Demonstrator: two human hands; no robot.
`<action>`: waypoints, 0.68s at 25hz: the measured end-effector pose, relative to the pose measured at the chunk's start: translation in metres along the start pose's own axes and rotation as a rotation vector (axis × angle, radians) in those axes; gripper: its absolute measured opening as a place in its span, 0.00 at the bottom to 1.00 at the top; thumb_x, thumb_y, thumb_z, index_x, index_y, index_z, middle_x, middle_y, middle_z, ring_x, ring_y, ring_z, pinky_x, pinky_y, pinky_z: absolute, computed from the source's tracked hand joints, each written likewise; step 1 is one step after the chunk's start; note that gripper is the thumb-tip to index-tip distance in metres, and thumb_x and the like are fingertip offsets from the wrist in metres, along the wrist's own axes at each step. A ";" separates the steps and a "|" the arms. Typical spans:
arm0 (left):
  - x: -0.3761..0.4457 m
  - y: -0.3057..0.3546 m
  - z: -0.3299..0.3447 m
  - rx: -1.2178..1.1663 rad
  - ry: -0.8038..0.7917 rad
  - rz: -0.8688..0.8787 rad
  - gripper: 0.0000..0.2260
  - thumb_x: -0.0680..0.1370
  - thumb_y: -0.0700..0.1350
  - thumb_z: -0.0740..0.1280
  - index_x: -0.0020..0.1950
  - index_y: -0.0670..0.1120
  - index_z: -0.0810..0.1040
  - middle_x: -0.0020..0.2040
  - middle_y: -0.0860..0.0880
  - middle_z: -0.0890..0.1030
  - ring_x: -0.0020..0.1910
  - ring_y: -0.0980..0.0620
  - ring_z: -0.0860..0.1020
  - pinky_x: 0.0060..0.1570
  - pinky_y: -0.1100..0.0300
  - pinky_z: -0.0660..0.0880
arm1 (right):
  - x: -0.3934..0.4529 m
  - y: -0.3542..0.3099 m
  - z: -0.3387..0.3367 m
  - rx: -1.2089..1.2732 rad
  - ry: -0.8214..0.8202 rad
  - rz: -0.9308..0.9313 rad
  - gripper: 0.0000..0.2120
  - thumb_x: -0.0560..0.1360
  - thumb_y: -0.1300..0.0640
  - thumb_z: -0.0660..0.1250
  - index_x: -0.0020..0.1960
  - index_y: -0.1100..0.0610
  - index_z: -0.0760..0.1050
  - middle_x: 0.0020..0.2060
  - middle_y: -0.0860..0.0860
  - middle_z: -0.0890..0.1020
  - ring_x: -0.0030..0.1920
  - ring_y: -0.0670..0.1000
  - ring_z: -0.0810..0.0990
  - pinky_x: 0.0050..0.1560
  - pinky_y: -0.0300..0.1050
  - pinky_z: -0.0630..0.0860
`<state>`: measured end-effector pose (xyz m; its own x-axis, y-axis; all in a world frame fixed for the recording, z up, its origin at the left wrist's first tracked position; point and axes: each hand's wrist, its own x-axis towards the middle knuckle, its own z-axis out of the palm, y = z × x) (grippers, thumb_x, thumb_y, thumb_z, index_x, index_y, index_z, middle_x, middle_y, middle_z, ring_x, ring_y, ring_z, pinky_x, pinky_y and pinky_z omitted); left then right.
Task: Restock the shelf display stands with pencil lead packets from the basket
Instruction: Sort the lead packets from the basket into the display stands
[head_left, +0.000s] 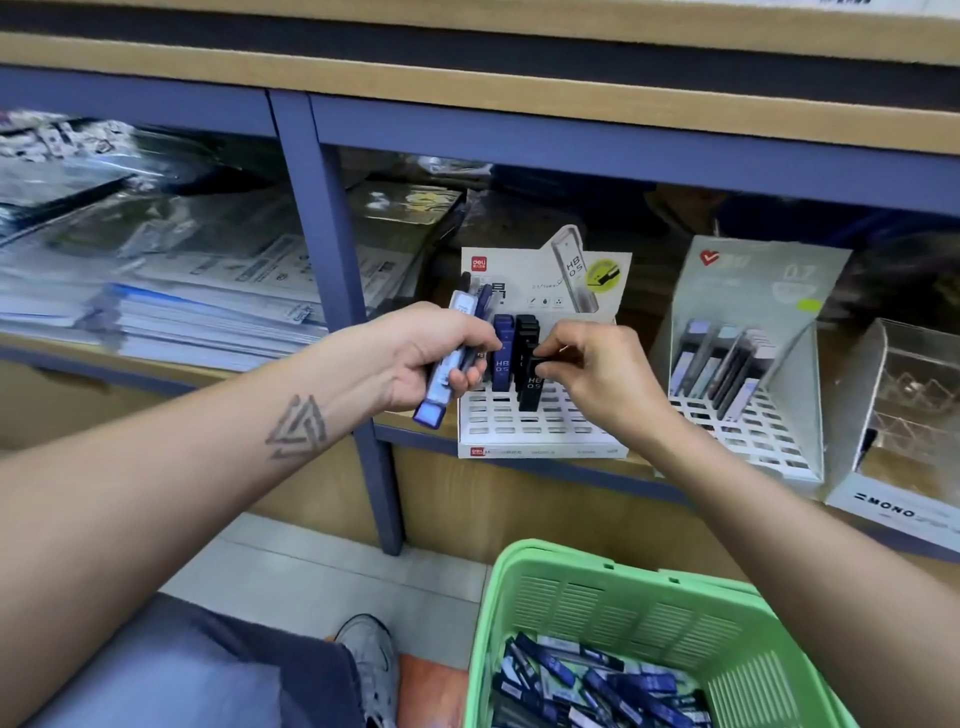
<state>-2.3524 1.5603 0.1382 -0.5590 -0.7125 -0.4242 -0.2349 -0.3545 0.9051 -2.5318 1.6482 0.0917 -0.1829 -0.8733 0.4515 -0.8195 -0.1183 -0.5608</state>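
Black lead packet (531, 384) pinched at its top by right-hand fingers (558, 366).

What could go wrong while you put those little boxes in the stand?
The left hand grips several lead packets at once, so one might slip and fall to the floor. The right hand is pinching a black packet over the white display stand; a bump could perhaps topple the blue packet standing right beside it.

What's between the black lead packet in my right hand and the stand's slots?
Nothing visible. The right hand pinches the black packet directly over the white slotted stand, beside a blue packet; open slots lie in front.
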 end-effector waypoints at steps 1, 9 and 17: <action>0.000 0.000 0.000 0.003 0.000 0.004 0.05 0.78 0.34 0.65 0.43 0.41 0.73 0.31 0.44 0.71 0.23 0.53 0.69 0.16 0.68 0.63 | 0.000 0.003 0.003 -0.038 0.019 -0.026 0.05 0.73 0.65 0.75 0.48 0.58 0.85 0.43 0.48 0.84 0.45 0.47 0.81 0.52 0.45 0.78; -0.001 -0.002 0.000 -0.007 0.006 0.008 0.04 0.78 0.34 0.65 0.50 0.40 0.73 0.31 0.43 0.72 0.23 0.53 0.69 0.17 0.68 0.63 | -0.002 0.004 0.006 -0.160 0.049 -0.056 0.14 0.76 0.61 0.72 0.61 0.55 0.80 0.47 0.46 0.79 0.44 0.49 0.78 0.50 0.51 0.78; -0.002 -0.007 0.002 -0.039 -0.022 -0.008 0.05 0.78 0.34 0.66 0.52 0.40 0.73 0.31 0.43 0.72 0.23 0.53 0.70 0.17 0.68 0.63 | -0.002 -0.002 0.011 -0.191 -0.002 0.014 0.14 0.78 0.59 0.70 0.64 0.57 0.79 0.56 0.52 0.81 0.50 0.52 0.81 0.56 0.50 0.78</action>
<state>-2.3512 1.5651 0.1322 -0.5750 -0.6958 -0.4304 -0.2090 -0.3838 0.8995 -2.5241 1.6452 0.0842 -0.1943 -0.8751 0.4433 -0.9049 -0.0145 -0.4254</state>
